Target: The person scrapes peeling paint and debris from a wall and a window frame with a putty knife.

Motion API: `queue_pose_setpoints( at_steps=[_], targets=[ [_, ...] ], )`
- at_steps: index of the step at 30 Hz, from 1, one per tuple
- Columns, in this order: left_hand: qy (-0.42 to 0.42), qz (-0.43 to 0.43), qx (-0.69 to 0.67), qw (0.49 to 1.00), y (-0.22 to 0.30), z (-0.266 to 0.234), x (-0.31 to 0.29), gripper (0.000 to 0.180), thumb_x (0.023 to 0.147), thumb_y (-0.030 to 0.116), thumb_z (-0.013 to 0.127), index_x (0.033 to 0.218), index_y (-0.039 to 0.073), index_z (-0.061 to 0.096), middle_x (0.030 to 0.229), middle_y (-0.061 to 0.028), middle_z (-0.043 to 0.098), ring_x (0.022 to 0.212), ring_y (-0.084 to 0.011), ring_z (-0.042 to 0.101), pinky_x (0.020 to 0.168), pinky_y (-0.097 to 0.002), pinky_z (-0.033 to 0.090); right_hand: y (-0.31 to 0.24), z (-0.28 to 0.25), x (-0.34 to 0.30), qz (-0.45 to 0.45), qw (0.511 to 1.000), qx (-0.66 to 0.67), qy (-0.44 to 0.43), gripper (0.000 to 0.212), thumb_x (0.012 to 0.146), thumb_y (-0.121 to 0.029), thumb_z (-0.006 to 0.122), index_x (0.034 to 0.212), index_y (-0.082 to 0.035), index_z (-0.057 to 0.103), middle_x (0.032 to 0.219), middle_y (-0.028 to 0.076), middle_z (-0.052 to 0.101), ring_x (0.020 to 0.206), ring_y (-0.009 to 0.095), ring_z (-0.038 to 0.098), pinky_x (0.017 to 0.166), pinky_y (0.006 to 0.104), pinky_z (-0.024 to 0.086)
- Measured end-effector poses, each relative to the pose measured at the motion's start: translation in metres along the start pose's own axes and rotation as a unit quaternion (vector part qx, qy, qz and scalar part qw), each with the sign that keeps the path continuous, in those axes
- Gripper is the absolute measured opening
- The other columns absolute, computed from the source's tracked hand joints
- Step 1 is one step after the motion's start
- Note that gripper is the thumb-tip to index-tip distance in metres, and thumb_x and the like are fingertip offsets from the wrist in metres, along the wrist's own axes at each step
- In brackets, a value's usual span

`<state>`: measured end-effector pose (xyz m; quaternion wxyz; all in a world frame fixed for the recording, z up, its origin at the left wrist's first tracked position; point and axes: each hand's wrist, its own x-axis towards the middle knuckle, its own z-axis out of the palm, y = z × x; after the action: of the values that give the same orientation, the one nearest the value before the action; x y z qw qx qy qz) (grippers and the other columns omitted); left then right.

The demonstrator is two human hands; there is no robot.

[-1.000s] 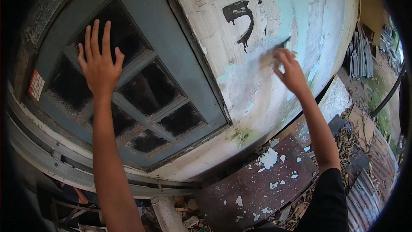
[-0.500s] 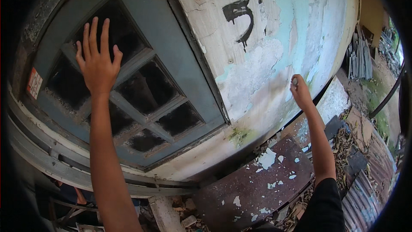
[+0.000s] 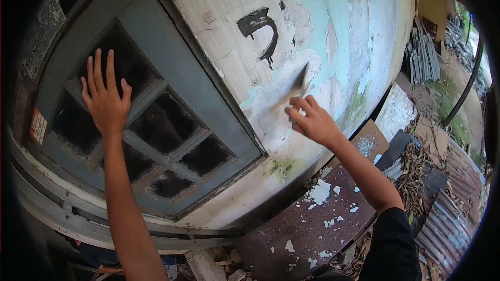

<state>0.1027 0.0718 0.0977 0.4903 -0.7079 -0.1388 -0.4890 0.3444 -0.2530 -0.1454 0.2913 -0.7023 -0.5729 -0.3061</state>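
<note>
My left hand lies with spread fingers against a dark pane of the grey-blue door, its arm reaching up from the lower edge. To the right, my right hand is closed around the handle of what looks like a paint scraper. Its thin blade points up along the peeling wall, at a patch where pale plaster meets flaking turquoise paint. Most of the handle is hidden by my fingers. Above the blade, a black painted mark runs down the wall in drips.
Below the wall, a brown board carries scattered paint flakes. Corrugated sheets, dry leaves and debris lie at the right. A curved metal rail runs under the door. Grey slats lean at the far right.
My right hand has moved left and inward along the wall with the scraper, whose blade now shows. The view has shifted slightly, and my left hand remains on the door.
</note>
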Motion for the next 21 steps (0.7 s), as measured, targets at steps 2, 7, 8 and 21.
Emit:
queue_pose_setpoints(
  at_steps=[2, 7, 8, 21],
  targets=[
    [0.003, 0.001, 0.000, 1.000, -0.001, 0.001, 0.000, 0.066, 0.090, 0.026, 0.052, 0.152, 0.031, 0.029, 0.157, 0.0036, 0.028, 0.145, -0.0189, 0.028, 0.113, -0.0499, 0.028, 0.021, 0.010, 0.003, 0.021, 0.999, -0.011, 0.028, 0.046, 0.070, -0.009, 0.074, 0.111, -0.009, 0.054, 0.117, 0.010, 0.053, 0.101, 0.034, 0.053, 0.085, 0.0414, 0.050],
    [-0.004, 0.001, 0.004, 1.000, -0.001, 0.002, -0.001, 0.066, 0.090, 0.027, 0.052, 0.152, 0.031, 0.029, 0.157, 0.0036, 0.028, 0.144, -0.0189, 0.028, 0.113, -0.0499, 0.028, 0.088, 0.023, -0.005, 0.186, 0.977, 0.038, 0.093, 0.038, 0.079, -0.005, 0.066, 0.114, -0.005, 0.052, 0.112, 0.018, 0.055, 0.106, 0.038, 0.053, 0.092, 0.0439, 0.044],
    [-0.002, 0.002, 0.004, 1.000, -0.001, 0.001, -0.001, 0.066, 0.090, 0.027, 0.053, 0.152, 0.031, 0.030, 0.157, 0.0037, 0.029, 0.144, -0.0186, 0.029, 0.113, -0.0496, 0.028, 0.105, 0.028, -0.007, 0.228, 0.966, 0.068, 0.098, 0.035, 0.081, -0.007, 0.064, 0.114, -0.004, 0.051, 0.110, 0.019, 0.056, 0.103, 0.039, 0.055, 0.089, 0.0439, 0.045],
    [-0.015, -0.001, 0.008, 1.000, -0.003, 0.003, -0.003, 0.065, 0.091, 0.026, 0.052, 0.152, 0.031, 0.029, 0.158, 0.0039, 0.027, 0.145, -0.0191, 0.028, 0.114, -0.0505, 0.027, 0.135, 0.042, -0.088, 0.463, 0.860, 0.202, 0.075, 0.020, 0.092, -0.007, 0.057, 0.110, -0.004, 0.050, 0.086, 0.017, 0.060, 0.078, 0.026, 0.064, 0.069, 0.0368, 0.050]
  ],
)
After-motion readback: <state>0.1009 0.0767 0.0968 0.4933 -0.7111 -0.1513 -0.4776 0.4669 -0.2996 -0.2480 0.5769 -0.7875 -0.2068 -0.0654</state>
